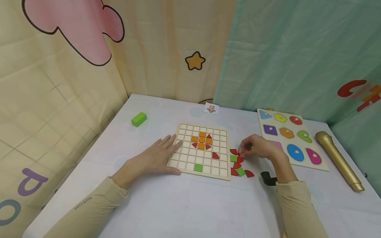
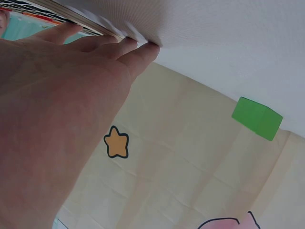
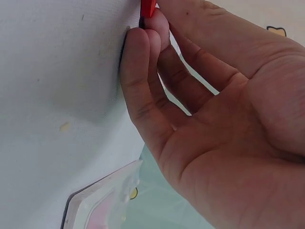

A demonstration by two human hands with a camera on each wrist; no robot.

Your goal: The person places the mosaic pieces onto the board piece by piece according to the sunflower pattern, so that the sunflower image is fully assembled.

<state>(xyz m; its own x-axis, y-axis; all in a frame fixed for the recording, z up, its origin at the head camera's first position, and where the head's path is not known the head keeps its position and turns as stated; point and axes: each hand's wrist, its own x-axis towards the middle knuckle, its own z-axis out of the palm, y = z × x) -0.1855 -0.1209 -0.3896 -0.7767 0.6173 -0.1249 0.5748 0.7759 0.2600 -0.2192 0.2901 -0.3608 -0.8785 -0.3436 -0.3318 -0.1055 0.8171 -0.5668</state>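
A wooden grid board (image 1: 190,160) lies mid-table. On it are several orange squares (image 1: 202,134) around an orange circle (image 1: 201,140), small red triangles (image 1: 209,136), a red quarter-circle (image 1: 215,155) and a green square (image 1: 198,167). My left hand (image 1: 157,155) rests with spread fingers along the board's left edge, one finger over the grid. To the right of the board, my right hand (image 1: 257,147) pinches a red tile (image 3: 148,7) with thumb and fingers, low over a loose pile of red quarter-circles (image 1: 249,173) and green squares (image 1: 240,171).
A green block (image 1: 139,119) stands at the far left. A small picture card (image 1: 211,108) lies behind the board. On the right are a knob puzzle board (image 1: 322,168), a gold microphone (image 1: 339,160) and a black object (image 1: 268,178) by my right wrist. Curtains (image 1: 166,49) border the table.
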